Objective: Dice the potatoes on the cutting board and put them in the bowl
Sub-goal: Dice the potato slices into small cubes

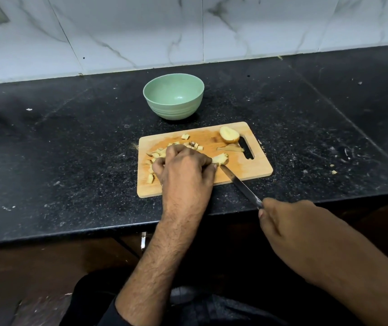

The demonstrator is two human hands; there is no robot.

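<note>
On the cutting board (pixel 254 168), the left hand (pixel 183 168) grips a potato piece (pixel 220 158); the right hand (pixel 289 222) holds the knife (pixel 240 183).

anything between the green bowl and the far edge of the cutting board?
Nothing. In the head view, only bare black countertop shows between the bowl and the cutting board. The diced pieces all lie on the board.

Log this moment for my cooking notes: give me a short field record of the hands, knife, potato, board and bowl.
left hand: holds down a potato piece on the board
right hand: grips the knife, tip at that piece
diced potato: scattered on the board's left part
potato half: uncut, near the board's handle slot
cutting board: wooden, on the black counter
bowl: green, empty, behind the board
</note>
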